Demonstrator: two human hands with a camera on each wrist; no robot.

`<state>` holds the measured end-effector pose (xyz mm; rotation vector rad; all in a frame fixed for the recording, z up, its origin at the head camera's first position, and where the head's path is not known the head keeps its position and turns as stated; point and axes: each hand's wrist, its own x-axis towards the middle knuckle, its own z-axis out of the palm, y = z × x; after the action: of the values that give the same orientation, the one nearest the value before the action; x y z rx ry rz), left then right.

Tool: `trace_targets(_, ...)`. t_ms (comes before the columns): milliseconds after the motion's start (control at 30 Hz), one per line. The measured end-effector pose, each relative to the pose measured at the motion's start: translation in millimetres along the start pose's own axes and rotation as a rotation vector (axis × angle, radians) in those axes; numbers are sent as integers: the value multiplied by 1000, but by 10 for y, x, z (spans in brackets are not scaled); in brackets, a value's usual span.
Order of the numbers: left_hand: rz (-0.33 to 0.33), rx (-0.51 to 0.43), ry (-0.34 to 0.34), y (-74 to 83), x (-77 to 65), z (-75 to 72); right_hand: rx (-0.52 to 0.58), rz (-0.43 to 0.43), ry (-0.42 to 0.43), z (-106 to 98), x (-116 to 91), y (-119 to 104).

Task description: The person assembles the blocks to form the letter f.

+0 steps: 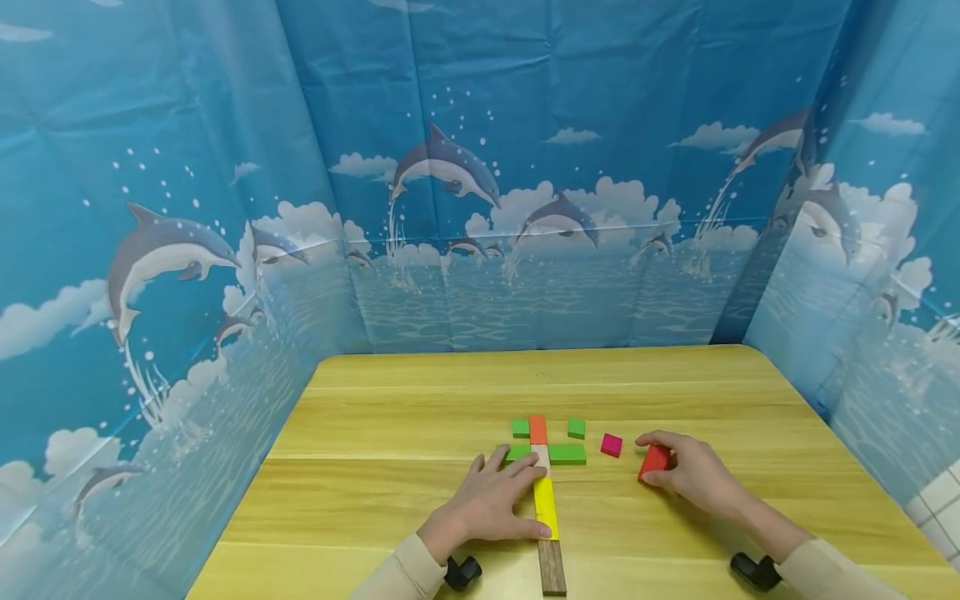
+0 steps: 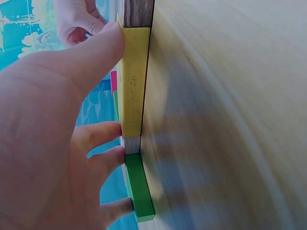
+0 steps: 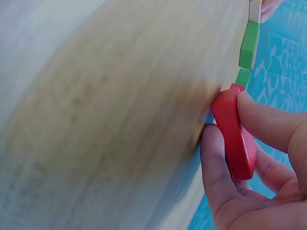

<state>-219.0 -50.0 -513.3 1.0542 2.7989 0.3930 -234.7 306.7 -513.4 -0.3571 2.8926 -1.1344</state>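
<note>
A column of flat wooden blocks runs away from me: a dark brown block [image 1: 552, 568], a yellow block [image 1: 545, 500], a whitish block [image 2: 132, 144] and an orange block [image 1: 537, 430]. My left hand [image 1: 491, 504] rests with spread fingers on this column. Its thumb touches the yellow block's near end, and its fingertips touch the whitish block and a long green block [image 2: 139, 187]. To the right, my right hand [image 1: 701, 475] pinches a red block [image 3: 232, 134] between thumb and fingers. The right wrist view shows the red block tilted, close to the table surface.
Another long green block [image 1: 567, 454] lies right of the column. Small green blocks [image 1: 576, 428] sit either side of the orange one. A magenta block [image 1: 611, 445] lies between column and right hand. Dolphin-printed curtains [image 1: 495, 275] surround the wooden table [image 1: 360, 433].
</note>
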Motion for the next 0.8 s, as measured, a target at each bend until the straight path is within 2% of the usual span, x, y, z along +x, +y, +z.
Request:
trace_targets(400, 3, -3, 3, -11, 9, 12, 42, 29, -11, -27, 17, -28)
trace_targets(800, 7, 6, 6, -33, 14, 28, 70, 30, 45, -74, 108, -150)
